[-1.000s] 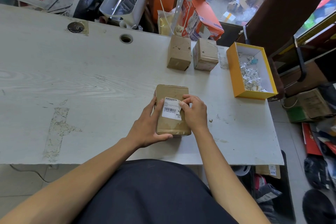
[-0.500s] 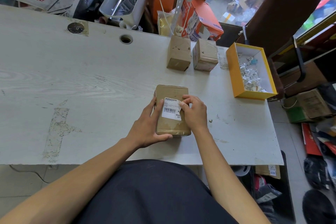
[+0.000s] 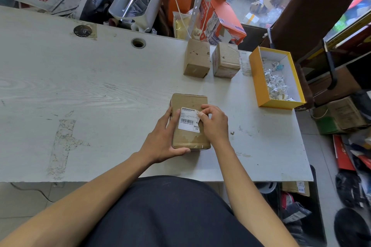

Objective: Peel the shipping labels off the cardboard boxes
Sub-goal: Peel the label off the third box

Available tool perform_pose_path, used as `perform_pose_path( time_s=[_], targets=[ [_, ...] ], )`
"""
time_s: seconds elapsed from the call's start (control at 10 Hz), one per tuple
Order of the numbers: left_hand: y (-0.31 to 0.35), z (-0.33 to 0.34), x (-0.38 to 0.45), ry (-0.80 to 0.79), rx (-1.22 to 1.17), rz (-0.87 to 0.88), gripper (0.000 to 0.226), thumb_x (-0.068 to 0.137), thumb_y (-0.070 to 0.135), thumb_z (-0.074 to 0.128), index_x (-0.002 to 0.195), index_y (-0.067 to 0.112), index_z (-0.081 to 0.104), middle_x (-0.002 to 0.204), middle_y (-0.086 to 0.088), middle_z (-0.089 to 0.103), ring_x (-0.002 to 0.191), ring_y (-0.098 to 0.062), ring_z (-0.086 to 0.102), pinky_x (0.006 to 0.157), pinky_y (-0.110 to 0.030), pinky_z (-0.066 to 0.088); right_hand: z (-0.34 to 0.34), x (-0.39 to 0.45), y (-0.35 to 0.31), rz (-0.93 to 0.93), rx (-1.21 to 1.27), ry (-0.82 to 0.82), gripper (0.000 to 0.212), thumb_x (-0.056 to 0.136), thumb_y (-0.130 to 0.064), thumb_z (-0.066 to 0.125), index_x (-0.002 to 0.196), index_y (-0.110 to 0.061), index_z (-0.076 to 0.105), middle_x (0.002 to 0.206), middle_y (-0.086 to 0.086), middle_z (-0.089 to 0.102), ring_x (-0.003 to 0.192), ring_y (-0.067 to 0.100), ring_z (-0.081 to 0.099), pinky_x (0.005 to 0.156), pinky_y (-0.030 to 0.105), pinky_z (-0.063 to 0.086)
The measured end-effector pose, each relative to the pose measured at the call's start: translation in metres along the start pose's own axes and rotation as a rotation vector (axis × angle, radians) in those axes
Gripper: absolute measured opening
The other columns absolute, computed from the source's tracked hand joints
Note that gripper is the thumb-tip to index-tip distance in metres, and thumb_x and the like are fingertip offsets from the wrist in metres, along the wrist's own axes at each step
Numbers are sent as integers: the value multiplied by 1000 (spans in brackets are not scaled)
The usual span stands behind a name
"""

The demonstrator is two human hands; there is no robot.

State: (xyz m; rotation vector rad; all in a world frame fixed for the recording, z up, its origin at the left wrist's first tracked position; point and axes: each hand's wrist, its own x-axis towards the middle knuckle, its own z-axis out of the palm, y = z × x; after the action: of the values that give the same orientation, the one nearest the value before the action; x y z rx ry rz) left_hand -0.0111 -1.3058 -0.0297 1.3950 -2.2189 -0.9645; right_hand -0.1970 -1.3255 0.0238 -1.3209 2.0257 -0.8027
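A brown cardboard box (image 3: 187,101) lies flat on the white table (image 3: 100,90) in front of me. A white shipping label (image 3: 187,119) with a barcode is stuck on its top face. My left hand (image 3: 162,140) grips the box's left side and near end, thumb on top beside the label. My right hand (image 3: 213,123) pinches the label's upper right corner, which is lifted and curled off the cardboard. Two smaller cardboard boxes (image 3: 196,58) (image 3: 226,60) stand further back on the table.
A yellow box (image 3: 261,78) with crumpled label scraps inside sits at the table's right. A brown chair (image 3: 307,18) stands behind it. Clutter, cables and an orange carton (image 3: 222,22) line the table's far edge. More boxes and bags lie on the floor at right.
My right hand has lifted the label's upper right corner off the box and now pinches it. The box and my left hand have stayed in place.
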Motion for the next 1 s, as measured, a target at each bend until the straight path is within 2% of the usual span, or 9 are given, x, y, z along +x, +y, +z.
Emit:
perform_pose_path(
  time_s=[0.8, 1.0],
  targets=[
    [0, 0, -1, -3, 10, -5, 128, 65, 67, 75, 156, 37, -9, 165, 7, -12, 149, -16, 12, 94, -41, 50, 0, 0, 0, 8, -11, -8, 16, 86, -16, 65, 70, -12, 65, 113, -9, 65, 108, 15, 55, 86, 24, 36],
    [0, 1, -1, 3, -3, -7, 128, 64, 68, 75, 156, 40, -9, 165, 7, -10, 150, -16, 12, 94, -43, 52, 0, 1, 0, 8, -16, -5, 18, 86, -16, 65, 68, -16, 62, 113, -9, 66, 108, 15, 56, 89, 27, 39]
  ],
)
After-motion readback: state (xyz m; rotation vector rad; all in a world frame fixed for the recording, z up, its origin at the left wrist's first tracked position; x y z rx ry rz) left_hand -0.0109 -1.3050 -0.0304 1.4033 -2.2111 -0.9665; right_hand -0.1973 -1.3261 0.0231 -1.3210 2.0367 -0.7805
